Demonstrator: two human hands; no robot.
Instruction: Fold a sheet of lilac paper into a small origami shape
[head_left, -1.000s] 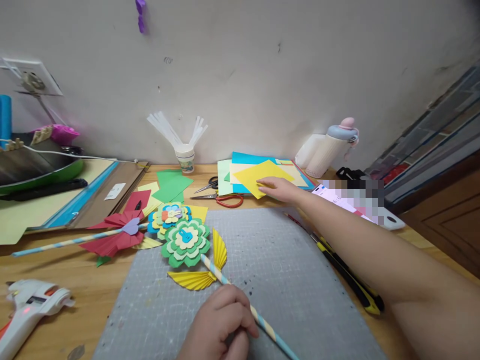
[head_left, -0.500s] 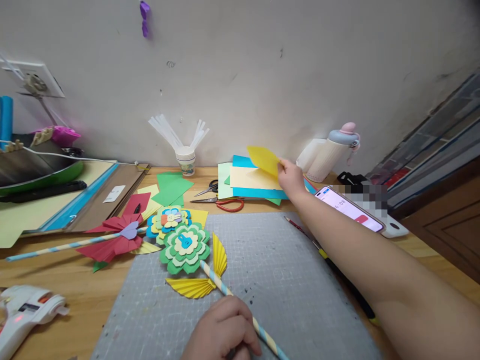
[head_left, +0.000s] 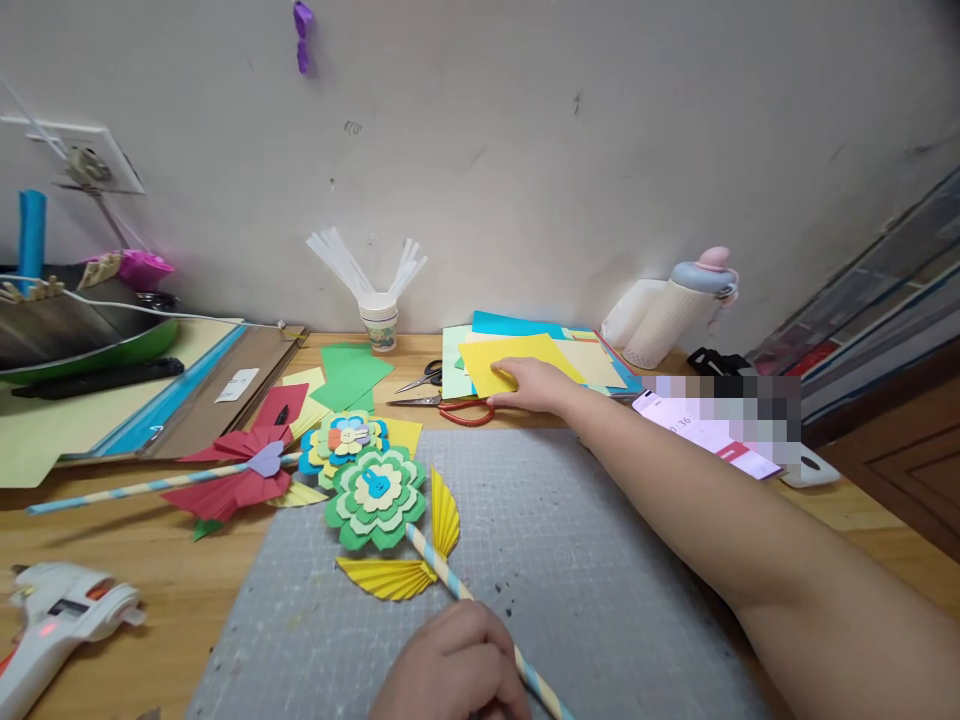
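Observation:
My left hand is closed around the blue-and-cream striped stem of a paper flower at the lower middle. Its layered green bloom carries a blue rabbit face, and yellow pleated leaves flank the stem. My right hand reaches out to the back, thumb and fingers apart, resting on a yellow sheet of paper. That sheet lies on a stack of coloured paper. Just left of this hand are red-handled scissors and black-handled scissors.
A grey cutting mat lies under the flower. Another paper flower with red leaves is at left, above a glue gun. A paper cup holds white sticks. At right are a phone and a bottle.
My right hand has lowered the yellow sheet from above the stack onto it and moved left, its grip loosened. My left hand stays on the stem. The view has shifted slightly.

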